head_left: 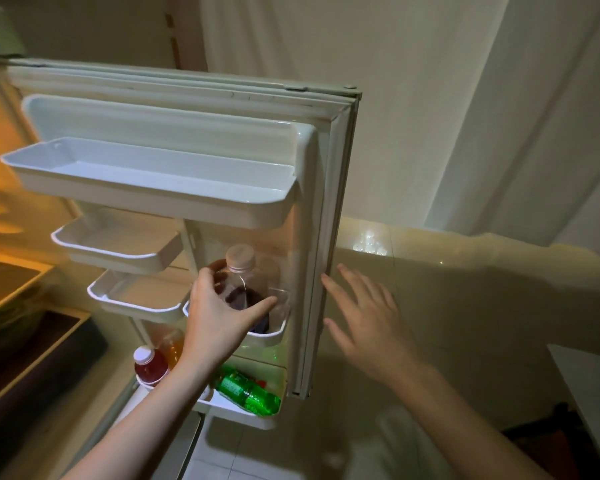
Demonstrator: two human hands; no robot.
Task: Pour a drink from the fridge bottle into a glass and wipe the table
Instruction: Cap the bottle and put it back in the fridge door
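Note:
The fridge door point(329, 209) stands wide open in front of me. A clear bottle point(245, 282) with a tan cap and dark liquid stands upright in a small door bin point(274, 332) at mid height. My left hand point(219, 313) wraps around the bottle's body, thumb on its right side and fingers on its left. My right hand point(364, 317) hovers with fingers spread just right of the door's edge, holding nothing. No glass is in view.
Above the bottle hang several white door shelves point(146, 174). The bottom bin holds a red-drink bottle point(149, 367), an orange one point(174, 348) and a green bottle point(248, 391) lying tilted. A pale tiled wall and curtain lie to the right; a table corner point(589, 393) shows at lower right.

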